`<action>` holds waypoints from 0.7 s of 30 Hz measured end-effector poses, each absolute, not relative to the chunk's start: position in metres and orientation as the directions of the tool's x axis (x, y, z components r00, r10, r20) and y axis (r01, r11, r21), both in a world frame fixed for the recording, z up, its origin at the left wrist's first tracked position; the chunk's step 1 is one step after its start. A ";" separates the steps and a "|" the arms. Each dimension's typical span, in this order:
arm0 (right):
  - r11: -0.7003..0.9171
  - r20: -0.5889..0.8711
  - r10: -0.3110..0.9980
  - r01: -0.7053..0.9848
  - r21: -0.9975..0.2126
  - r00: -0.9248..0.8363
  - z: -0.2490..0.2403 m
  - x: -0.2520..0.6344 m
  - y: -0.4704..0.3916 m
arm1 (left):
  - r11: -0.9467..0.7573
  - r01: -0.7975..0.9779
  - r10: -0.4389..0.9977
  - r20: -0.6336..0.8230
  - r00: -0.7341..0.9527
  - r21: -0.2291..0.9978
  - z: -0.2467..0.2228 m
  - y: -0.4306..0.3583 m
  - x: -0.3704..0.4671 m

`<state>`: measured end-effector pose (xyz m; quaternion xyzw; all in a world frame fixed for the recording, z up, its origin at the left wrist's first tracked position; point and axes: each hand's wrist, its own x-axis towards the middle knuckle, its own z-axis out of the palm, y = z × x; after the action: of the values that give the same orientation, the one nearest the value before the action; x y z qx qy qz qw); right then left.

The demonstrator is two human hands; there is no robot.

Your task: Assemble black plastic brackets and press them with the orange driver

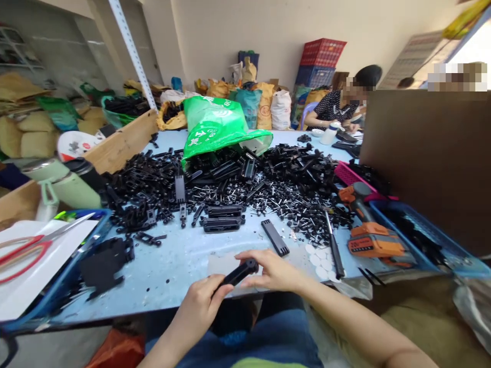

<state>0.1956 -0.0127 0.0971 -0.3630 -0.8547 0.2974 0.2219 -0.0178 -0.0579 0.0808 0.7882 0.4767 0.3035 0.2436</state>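
Between my two hands, just over the table's front edge, is a long black plastic part with a rounded end. My left hand is closed round its lower left end. The fingers and thumb of my right hand curl about its upper right end. On the table ahead lies a flat black plastic bar. Two assembled black parts rest side by side further left. A hammer with a black handle lies to the right, beside several round white discs.
A heap of black parts and small metal pins spans the table's back, under a green bag. An orange cordless drill and a blue basket stand right. Scissors and a green tumbler are left. A person sits across.
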 end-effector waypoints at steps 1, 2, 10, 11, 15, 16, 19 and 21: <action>0.578 0.229 0.761 0.472 -0.666 -0.607 0.094 0.197 -0.015 | -0.467 0.616 0.884 0.313 0.348 0.634 0.075 -0.058 -0.016; 0.592 0.295 0.771 0.465 -0.658 -0.564 0.091 0.197 -0.018 | -0.498 0.632 0.866 0.382 0.324 0.594 0.071 -0.057 -0.014; 0.119 -0.049 0.739 0.203 -0.972 -0.672 0.089 0.214 -0.033 | -0.760 0.361 0.643 0.542 0.541 0.541 0.077 -0.054 -0.011; 0.007 -0.118 0.708 0.173 -0.985 -0.697 0.088 0.217 -0.036 | -0.748 0.322 0.644 0.517 0.564 0.580 0.078 -0.055 -0.009; 0.204 0.031 0.890 0.336 -0.920 -0.454 0.084 0.224 -0.051 | -0.607 0.366 0.764 0.391 0.513 0.705 0.065 -0.055 0.013; 0.316 0.151 0.913 0.424 -0.849 -0.379 0.085 0.231 -0.054 | -0.564 0.394 0.796 0.350 0.495 0.726 0.060 -0.054 0.019; 0.388 0.426 0.898 0.658 -0.645 -0.111 0.098 0.286 -0.057 | -0.435 0.490 0.872 0.217 0.439 0.756 0.048 -0.047 0.032; 0.118 0.537 0.795 0.796 -0.593 0.283 0.110 0.356 -0.058 | -0.363 0.559 0.905 0.141 0.401 0.746 0.043 -0.040 0.030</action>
<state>0.3562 -0.0580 0.1097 -0.6642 -0.5989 -0.0010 0.4474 0.0296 -0.0399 0.0426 0.7771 0.4709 0.2791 0.3107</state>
